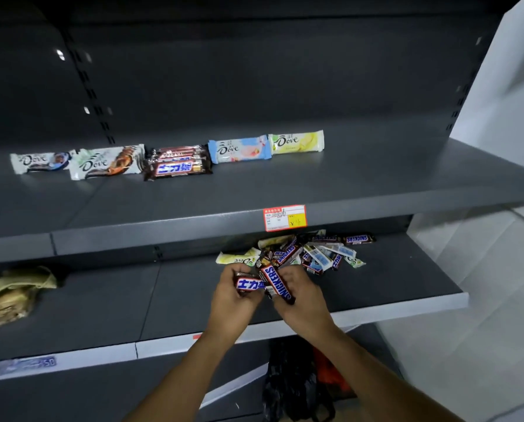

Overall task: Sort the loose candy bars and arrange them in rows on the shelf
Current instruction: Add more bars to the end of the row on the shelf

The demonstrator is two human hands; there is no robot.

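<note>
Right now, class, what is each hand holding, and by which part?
The left hand grips a Chinese-lettered bar round one end; the right hand holds a Snickers bar near its lower end.

a row of bars (175, 169) lies on the upper shelf (376, 184); below it, on the lower shelf (391, 281), a loose pile (309, 254) sits right, a bag (14, 293) far left

a: where is the camera sitting?
b: it's riding on my head, looking forward and down at the upper shelf (376, 181) and lower shelf (391, 284).
a: how close?
b: near. my left hand (233, 303) and right hand (303, 300) are showing large in the lower middle.
</note>
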